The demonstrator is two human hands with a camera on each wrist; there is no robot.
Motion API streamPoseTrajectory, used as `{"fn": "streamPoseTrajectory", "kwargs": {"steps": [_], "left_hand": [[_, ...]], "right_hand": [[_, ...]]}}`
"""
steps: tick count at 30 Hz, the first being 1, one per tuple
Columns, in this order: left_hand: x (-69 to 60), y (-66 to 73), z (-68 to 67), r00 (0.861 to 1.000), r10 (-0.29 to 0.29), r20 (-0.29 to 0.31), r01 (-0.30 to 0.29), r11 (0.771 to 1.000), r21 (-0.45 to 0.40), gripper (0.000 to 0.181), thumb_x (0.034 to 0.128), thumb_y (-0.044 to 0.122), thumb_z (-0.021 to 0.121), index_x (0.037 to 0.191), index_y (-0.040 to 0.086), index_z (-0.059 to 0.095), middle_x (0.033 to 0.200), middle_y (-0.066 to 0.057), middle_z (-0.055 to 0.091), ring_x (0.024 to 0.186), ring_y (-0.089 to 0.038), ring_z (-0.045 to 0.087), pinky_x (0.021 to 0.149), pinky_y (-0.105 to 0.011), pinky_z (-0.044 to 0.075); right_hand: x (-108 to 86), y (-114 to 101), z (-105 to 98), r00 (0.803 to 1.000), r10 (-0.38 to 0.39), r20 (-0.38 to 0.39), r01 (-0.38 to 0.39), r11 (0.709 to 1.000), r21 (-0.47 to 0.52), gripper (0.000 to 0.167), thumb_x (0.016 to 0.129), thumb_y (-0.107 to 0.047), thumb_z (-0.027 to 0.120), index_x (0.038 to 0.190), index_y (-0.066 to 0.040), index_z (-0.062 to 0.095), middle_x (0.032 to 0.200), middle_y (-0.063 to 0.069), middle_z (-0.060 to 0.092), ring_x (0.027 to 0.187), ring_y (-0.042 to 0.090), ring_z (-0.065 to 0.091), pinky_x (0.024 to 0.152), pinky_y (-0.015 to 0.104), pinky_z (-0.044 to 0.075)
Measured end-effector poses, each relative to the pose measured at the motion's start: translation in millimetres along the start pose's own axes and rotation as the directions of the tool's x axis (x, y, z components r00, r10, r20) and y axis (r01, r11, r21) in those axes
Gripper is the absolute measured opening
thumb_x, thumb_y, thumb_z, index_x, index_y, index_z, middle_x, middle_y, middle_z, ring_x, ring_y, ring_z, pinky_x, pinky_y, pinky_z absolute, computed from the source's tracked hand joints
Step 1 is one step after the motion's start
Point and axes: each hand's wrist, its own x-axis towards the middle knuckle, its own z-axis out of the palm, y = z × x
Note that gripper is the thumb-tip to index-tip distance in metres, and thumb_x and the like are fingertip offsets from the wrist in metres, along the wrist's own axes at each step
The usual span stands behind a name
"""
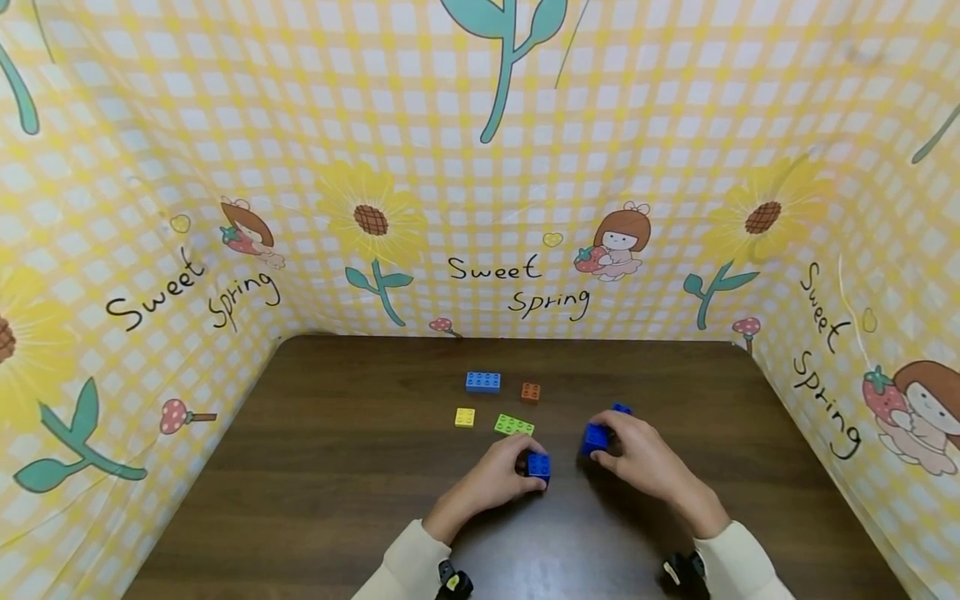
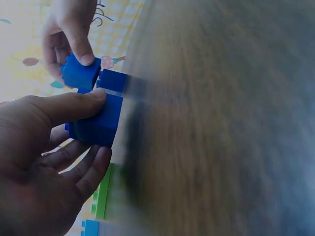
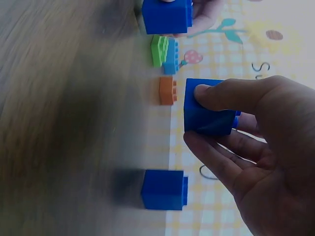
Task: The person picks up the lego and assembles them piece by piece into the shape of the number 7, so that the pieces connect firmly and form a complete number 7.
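Note:
My left hand (image 1: 495,473) grips a dark blue toy building brick (image 1: 538,465) between thumb and fingers, studs up. To its right, my right hand (image 1: 647,452) pinches a second dark blue brick (image 1: 596,439); in the right wrist view this blue brick (image 3: 209,109) appears held above the tabletop. The two held bricks are apart. A third dark blue brick (image 1: 622,409) stands on the table just beyond the right hand, partly hidden by it in the head view; the right wrist view shows this third blue brick (image 3: 164,190) whole.
Near the left hand lies a lime green brick (image 1: 514,425). Farther back are a yellow brick (image 1: 465,417), a lighter blue brick (image 1: 483,382) and an orange-brown brick (image 1: 531,392). The dark wooden table (image 1: 315,467) is enclosed by a yellow checked cloth (image 1: 480,183).

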Motion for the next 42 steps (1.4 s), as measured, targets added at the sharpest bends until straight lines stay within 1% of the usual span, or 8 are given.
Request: {"fn": "streamPoseTrajectory", "kwargs": {"steps": [5, 9, 16, 20, 27, 31, 37, 42], "left_hand": [[-7.7, -3.1, -5.3, 1.0, 0.001, 0.013, -0.001, 1.0, 0.031, 0.036, 0.088, 0.013, 0.089, 0.117, 0.008, 0.069, 0.117, -0.006, 0.068, 0.103, -0.014, 0.065, 0.087, -0.028, 0.059], [-11.6, -6.3, -9.0, 1.0, -0.006, 0.004, 0.006, 1.0, 0.02, 0.037, 0.087, 0.012, 0.089, 0.116, 0.008, 0.068, 0.116, -0.006, 0.067, 0.101, -0.013, 0.064, 0.084, -0.028, 0.059], [-13.2, -14.4, -11.1, 0.999, -0.046, 0.013, 0.047, 0.998, -0.036, 0.035, 0.0888, 0.012, 0.088, 0.118, 0.012, 0.068, 0.117, -0.002, 0.066, 0.102, -0.012, 0.065, 0.085, -0.026, 0.057], [-13.5, -19.2, -11.2, 0.998, -0.059, 0.018, 0.06, 0.995, -0.079, 0.034, 0.0882, 0.012, 0.089, 0.116, 0.013, 0.069, 0.117, -0.002, 0.067, 0.102, -0.014, 0.067, 0.086, -0.026, 0.058], [-12.9, -19.5, -14.6, 0.997, -0.066, 0.028, 0.069, 0.99, -0.122, 0.033, 0.0878, 0.011, 0.089, 0.115, 0.009, 0.069, 0.119, -0.007, 0.069, 0.103, -0.017, 0.069, 0.088, -0.031, 0.061], [-13.0, -19.2, -15.3, 0.997, -0.071, 0.024, 0.073, 0.991, -0.11, 0.034, 0.0869, 0.011, 0.09, 0.114, 0.009, 0.069, 0.12, -0.009, 0.069, 0.104, -0.02, 0.069, 0.09, -0.035, 0.061], [-13.6, -20.8, -13.5, 0.998, -0.064, 0.013, 0.065, 0.995, -0.081, 0.035, 0.0867, 0.012, 0.09, 0.112, 0.009, 0.065, 0.119, -0.009, 0.068, 0.105, -0.022, 0.068, 0.091, -0.04, 0.061], [-13.5, -22.2, -12.7, 0.998, -0.054, 0.008, 0.055, 0.995, -0.086, 0.035, 0.0865, 0.01, 0.09, 0.111, 0.008, 0.064, 0.119, -0.01, 0.069, 0.105, -0.022, 0.068, 0.09, -0.039, 0.061]], "right_hand": [[3.0, -11.0, 1.6, 0.999, -0.018, 0.047, 0.017, 0.999, 0.033, 0.039, 0.091, -0.012, 0.086, 0.125, -0.006, 0.068, 0.12, 0.01, 0.074, 0.1, 0.023, 0.076, 0.083, 0.036, 0.063], [5.0, -18.8, 4.7, 0.997, -0.04, 0.069, 0.038, 0.999, 0.027, 0.041, 0.091, -0.012, 0.085, 0.127, -0.006, 0.067, 0.125, 0.01, 0.073, 0.103, 0.023, 0.076, 0.085, 0.036, 0.063], [10.5, -33.4, 10.5, 0.991, -0.094, 0.098, 0.094, 0.996, 0.003, 0.043, 0.091, -0.014, 0.086, 0.129, -0.007, 0.067, 0.127, 0.009, 0.072, 0.105, 0.021, 0.074, 0.086, 0.033, 0.063], [14.6, -40.8, 12.8, 0.984, -0.124, 0.13, 0.126, 0.992, -0.003, 0.043, 0.092, -0.015, 0.085, 0.13, -0.005, 0.067, 0.129, 0.01, 0.071, 0.106, 0.021, 0.074, 0.086, 0.035, 0.063], [21.2, -51.1, 13.7, 0.972, -0.178, 0.151, 0.178, 0.984, 0.013, 0.042, 0.093, -0.014, 0.083, 0.131, -0.004, 0.067, 0.128, 0.009, 0.071, 0.106, 0.019, 0.074, 0.086, 0.032, 0.063], [24.3, -56.6, 15.3, 0.965, -0.205, 0.162, 0.208, 0.978, -0.002, 0.042, 0.093, -0.014, 0.084, 0.131, -0.005, 0.068, 0.128, 0.009, 0.072, 0.108, 0.019, 0.074, 0.087, 0.032, 0.063], [28.5, -62.5, 18.6, 0.949, -0.258, 0.18, 0.269, 0.962, -0.038, 0.042, 0.093, -0.014, 0.084, 0.13, -0.006, 0.068, 0.128, 0.009, 0.072, 0.111, 0.021, 0.073, 0.09, 0.038, 0.063], [31.2, -66.0, 20.9, 0.937, -0.277, 0.213, 0.292, 0.955, -0.041, 0.041, 0.094, -0.013, 0.082, 0.131, -0.005, 0.067, 0.129, 0.011, 0.072, 0.114, 0.024, 0.072, 0.092, 0.04, 0.063]]}}
